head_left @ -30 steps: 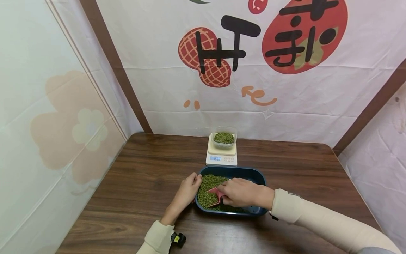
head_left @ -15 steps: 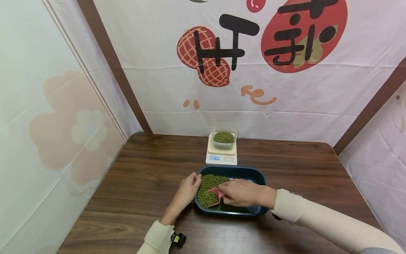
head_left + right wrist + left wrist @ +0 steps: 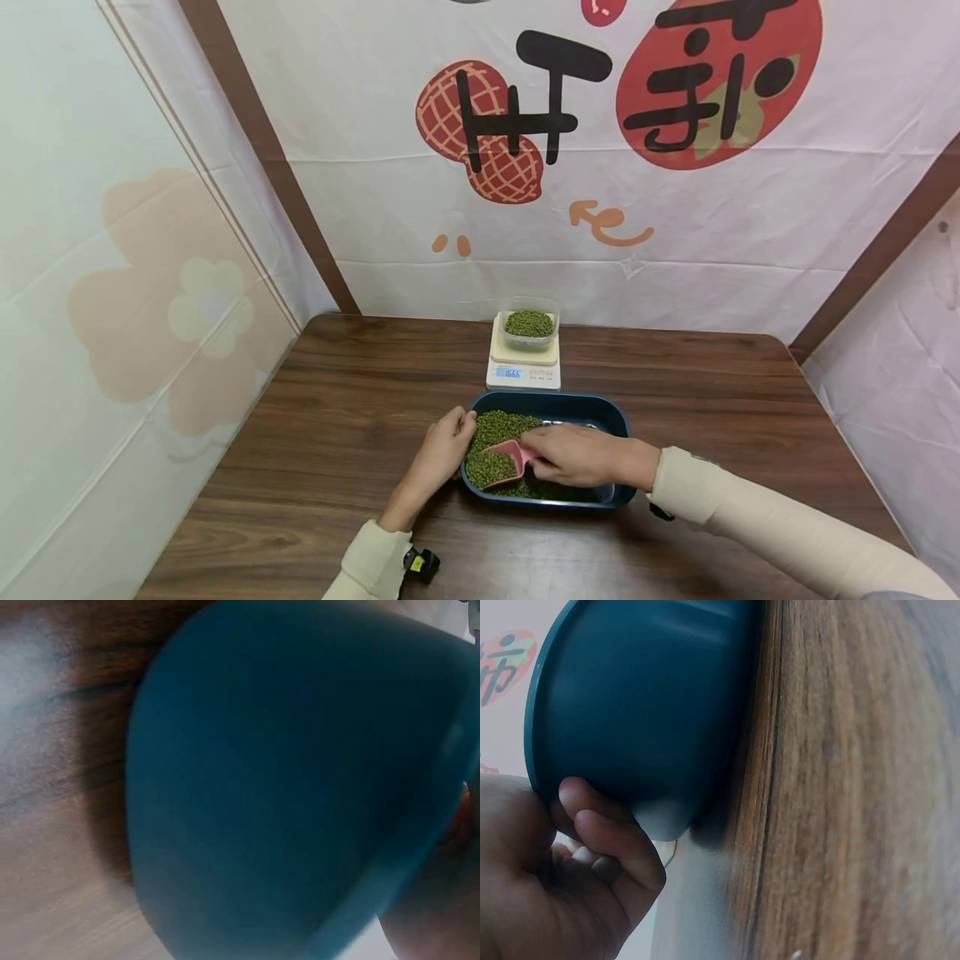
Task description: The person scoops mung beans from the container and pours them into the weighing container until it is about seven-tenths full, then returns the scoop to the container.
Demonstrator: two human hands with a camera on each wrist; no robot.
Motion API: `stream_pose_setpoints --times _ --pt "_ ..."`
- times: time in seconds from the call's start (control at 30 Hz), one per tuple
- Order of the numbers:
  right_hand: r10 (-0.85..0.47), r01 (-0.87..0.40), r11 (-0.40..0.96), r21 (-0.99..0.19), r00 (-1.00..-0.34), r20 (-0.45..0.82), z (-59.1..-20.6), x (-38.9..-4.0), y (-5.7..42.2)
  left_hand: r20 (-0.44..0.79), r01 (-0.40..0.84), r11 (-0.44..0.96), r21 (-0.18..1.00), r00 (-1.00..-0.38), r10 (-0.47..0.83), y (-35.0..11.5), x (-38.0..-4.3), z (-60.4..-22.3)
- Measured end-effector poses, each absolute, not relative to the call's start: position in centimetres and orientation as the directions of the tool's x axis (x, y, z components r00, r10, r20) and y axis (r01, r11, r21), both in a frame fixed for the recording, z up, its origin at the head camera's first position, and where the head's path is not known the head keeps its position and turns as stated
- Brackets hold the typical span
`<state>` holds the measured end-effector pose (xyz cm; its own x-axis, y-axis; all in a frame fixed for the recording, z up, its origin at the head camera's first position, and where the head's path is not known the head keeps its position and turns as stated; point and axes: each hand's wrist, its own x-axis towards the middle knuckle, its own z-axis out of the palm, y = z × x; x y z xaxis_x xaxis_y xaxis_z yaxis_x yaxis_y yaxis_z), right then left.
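Note:
A dark blue tub (image 3: 555,502) with mung beans (image 3: 504,426) heaped toward its left side rests on the table. My left hand (image 3: 444,446) grips the tub's left end; in the left wrist view the curled fingers (image 3: 619,844) sit against its outer wall under the rim. Over the beans, my right hand (image 3: 581,455) holds a pink scoop (image 3: 519,457) by its handle, the mouth pointing left and the bowl loaded with beans. The tub's wall (image 3: 285,772) fills most of the right wrist view and hides the scoop there.
Right behind the tub stands a white kitchen scale (image 3: 523,377) with a lit display. On it sits a clear plastic container (image 3: 529,342) partly filled with mung beans. The wooden table (image 3: 337,433) meets printed cloth walls at the back and sides.
The scoop has risen slightly and levelled out, so more of its pink rim and the beans inside show. My right hand has shifted a little to the right; my left hand stays put.

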<state>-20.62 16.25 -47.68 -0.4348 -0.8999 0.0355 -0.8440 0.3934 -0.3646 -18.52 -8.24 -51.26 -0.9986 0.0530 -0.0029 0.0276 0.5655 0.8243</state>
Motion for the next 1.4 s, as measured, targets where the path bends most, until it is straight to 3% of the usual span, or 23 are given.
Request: stream_pose_setpoints --times 0.63,1.4 --pt "-0.886 -0.829 0.370 -0.419 -0.451 0.111 -48.2 -20.9 17.6 -0.014 0.021 0.571 0.821 -0.998 0.057 -8.2 -18.4 -51.1" --pt "-0.833 -0.839 0.402 -0.368 -0.502 0.234 -46.7 -21.4 19.4 -0.019 0.012 0.583 0.813 -0.999 0.047 -8.2 -18.4 -51.2"
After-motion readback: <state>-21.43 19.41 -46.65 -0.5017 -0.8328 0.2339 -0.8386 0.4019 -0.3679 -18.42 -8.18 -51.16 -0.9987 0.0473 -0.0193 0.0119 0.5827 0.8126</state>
